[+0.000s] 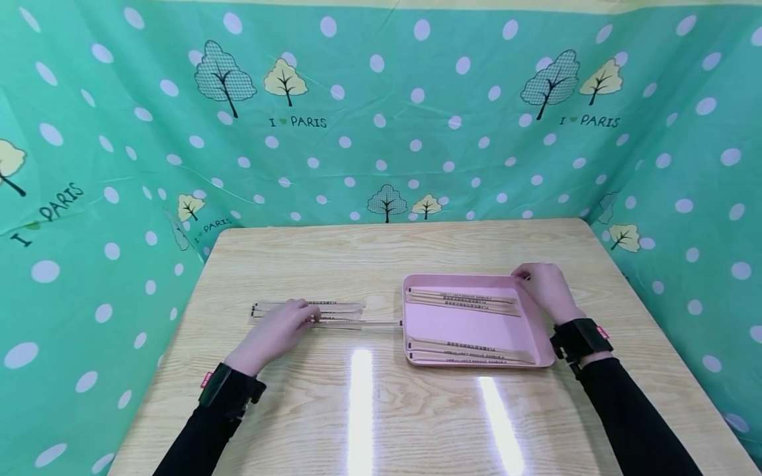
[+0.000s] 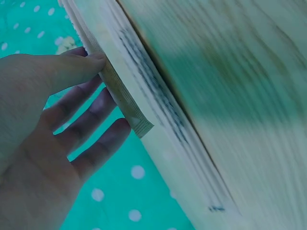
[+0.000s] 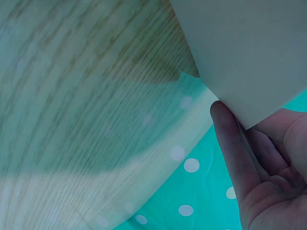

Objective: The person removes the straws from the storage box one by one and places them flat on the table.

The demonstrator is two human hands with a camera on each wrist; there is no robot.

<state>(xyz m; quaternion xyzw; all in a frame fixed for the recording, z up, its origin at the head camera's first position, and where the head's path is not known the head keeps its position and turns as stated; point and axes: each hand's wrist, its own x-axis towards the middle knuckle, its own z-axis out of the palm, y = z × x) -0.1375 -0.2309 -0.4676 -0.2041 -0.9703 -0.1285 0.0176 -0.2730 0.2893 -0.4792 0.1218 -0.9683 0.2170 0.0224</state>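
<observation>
My left hand pinches one paper-wrapped straw between thumb and fingers. In the head view that straw stretches rightward from the fingertips, its far end right at the left rim of the pink tray. Beneath and beside the hand, several more wrapped straws lie on the table, dark print on their wrappers. The pink tray holds two groups of wrapped straws, one group along the back and one along the front. My right hand grips the tray's far right corner, thumb and fingers around the rim.
The pale wood-grain table carries bright light reflections near its front. A green dotted cloth printed with trees hangs behind the table and along both sides.
</observation>
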